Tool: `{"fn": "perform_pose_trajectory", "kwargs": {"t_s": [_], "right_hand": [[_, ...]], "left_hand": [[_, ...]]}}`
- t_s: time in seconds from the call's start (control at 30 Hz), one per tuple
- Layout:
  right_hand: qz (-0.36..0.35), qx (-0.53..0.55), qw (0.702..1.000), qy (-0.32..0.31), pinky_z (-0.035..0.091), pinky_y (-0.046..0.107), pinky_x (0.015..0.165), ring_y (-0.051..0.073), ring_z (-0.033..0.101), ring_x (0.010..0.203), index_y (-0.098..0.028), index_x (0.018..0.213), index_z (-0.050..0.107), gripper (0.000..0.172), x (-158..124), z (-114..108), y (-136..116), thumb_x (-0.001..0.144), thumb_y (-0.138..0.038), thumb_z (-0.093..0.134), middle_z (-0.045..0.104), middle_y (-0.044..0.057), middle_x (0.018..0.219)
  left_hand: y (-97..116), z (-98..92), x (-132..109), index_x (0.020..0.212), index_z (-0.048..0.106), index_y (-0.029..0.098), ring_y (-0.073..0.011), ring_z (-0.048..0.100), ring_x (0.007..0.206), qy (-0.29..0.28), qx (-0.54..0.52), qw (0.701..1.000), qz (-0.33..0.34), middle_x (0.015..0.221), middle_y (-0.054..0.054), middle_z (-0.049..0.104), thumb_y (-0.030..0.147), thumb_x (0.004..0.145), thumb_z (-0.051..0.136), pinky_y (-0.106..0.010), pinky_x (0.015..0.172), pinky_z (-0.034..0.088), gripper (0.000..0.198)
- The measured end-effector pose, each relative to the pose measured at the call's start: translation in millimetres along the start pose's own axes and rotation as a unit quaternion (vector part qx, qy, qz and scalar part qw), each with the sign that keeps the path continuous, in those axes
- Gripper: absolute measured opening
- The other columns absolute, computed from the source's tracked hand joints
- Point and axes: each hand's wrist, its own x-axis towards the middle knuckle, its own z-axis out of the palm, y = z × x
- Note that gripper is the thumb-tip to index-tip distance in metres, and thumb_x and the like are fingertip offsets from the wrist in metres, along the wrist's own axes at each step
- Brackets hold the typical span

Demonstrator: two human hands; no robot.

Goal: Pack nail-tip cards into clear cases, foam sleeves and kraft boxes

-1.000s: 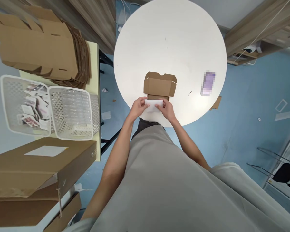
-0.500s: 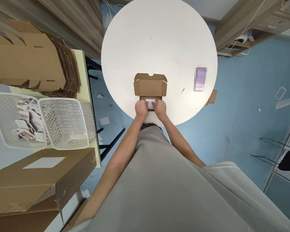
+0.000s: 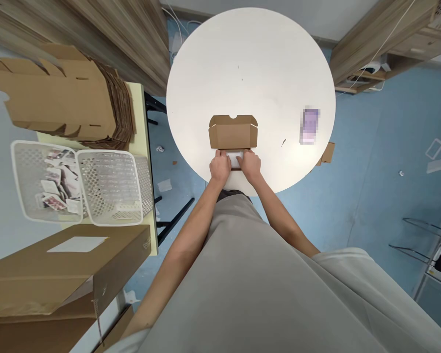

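Note:
A small brown cardboard box (image 3: 233, 136) stands at the near edge of the round white table, its lid raised and tilted away from me. Inside the box lies a white item (image 3: 235, 160), partly covered by my hands; its kind cannot be made out. My left hand (image 3: 220, 167) is closed around the box's left side, thumb at the white item. On the opposite side my right hand (image 3: 250, 163) is closed over the box wall, its thumb also reaching inward to the white item. Most of the box walls are hidden by the hands.
The round white table (image 3: 250, 59) bears a blurred purple item (image 3: 309, 126) at right. On a side table at left are stacked flattened cardboard boxes (image 3: 66, 100), a white basket (image 3: 16, 184) of small packets, another white basket (image 3: 146, 184) and a large carton (image 3: 121, 260).
The whole view has shifted slightly, with the scene sitting further right. My thumbs and fingers have moved a little apart, so more of the white item shows in the box.

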Motion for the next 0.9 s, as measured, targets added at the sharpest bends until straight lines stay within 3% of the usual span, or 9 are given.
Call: {"fn": "perform_pose_trajectory", "kwargs": {"t_s": [0.13,0.27,0.4,0.53,0.7,0.9], "right_hand": [[0.014,0.047,0.993,0.110,0.057,0.048,0.100,0.035,0.072,0.111,-0.017,0.130,0.068,0.043,-2.4,-18.1,23.2,0.117,-0.053,0.047,0.075,0.019,0.119],[-0.025,0.122,0.972,0.200,0.057,0.053,0.108,0.035,0.068,0.123,-0.018,0.143,0.065,0.059,19.9,-39.5,47.7,0.113,-0.066,0.047,0.071,0.020,0.133],[-0.008,0.189,0.970,0.153,0.059,0.055,0.108,0.034,0.070,0.121,-0.015,0.149,0.064,0.066,50.5,-52.5,52.0,0.106,-0.066,0.062,0.073,0.021,0.142],[0.014,0.229,0.968,0.104,0.060,0.049,0.108,0.030,0.074,0.115,-0.014,0.145,0.067,0.057,58.7,-58.5,43.0,0.102,-0.052,0.069,0.076,0.019,0.142],[-0.008,0.242,0.966,0.090,0.062,0.047,0.104,0.030,0.076,0.115,-0.018,0.135,0.073,0.048,45.3,-59.8,34.8,0.103,-0.054,0.066,0.080,0.015,0.133],[-0.003,0.299,0.950,0.087,0.060,0.046,0.110,0.028,0.078,0.120,-0.017,0.162,0.053,0.071,23.9,-57.4,36.2,0.102,-0.051,0.069,0.075,0.019,0.145]], "left_hand": [[-21.4,-16.6,0.2,0.139,0.063,0.020,-0.0334,0.073,0.121,0.094,-0.085,0.991,-0.033,0.134,-0.017,0.070,0.023,0.103,0.055,-0.046,0.106,0.057,0.037],[-37.9,-37.8,27.9,0.152,0.057,0.018,-0.0280,0.072,0.127,0.136,-0.181,0.974,-0.014,0.147,-0.017,0.068,0.021,0.098,0.059,-0.042,0.115,0.056,0.054],[-38.9,-53.4,60.7,0.157,0.059,0.015,-0.0281,0.070,0.137,0.104,-0.257,0.961,0.005,0.153,-0.019,0.070,0.018,0.092,0.064,-0.042,0.122,0.053,0.065],[-35.0,-60.5,71.0,0.158,0.061,0.012,-0.0312,0.073,0.136,0.073,-0.289,0.954,0.006,0.151,-0.022,0.072,0.020,0.088,0.069,-0.045,0.122,0.054,0.071],[-30.0,-63.6,59.3,0.165,0.055,0.015,-0.0299,0.078,0.124,0.077,-0.302,0.950,0.008,0.158,-0.023,0.067,0.022,0.088,0.072,-0.045,0.121,0.056,0.079],[-29.0,-63.2,31.9,0.168,0.050,0.017,-0.0277,0.077,0.126,0.054,-0.354,0.932,0.053,0.167,-0.021,0.058,0.019,0.092,0.066,-0.041,0.117,0.058,0.078]]}}
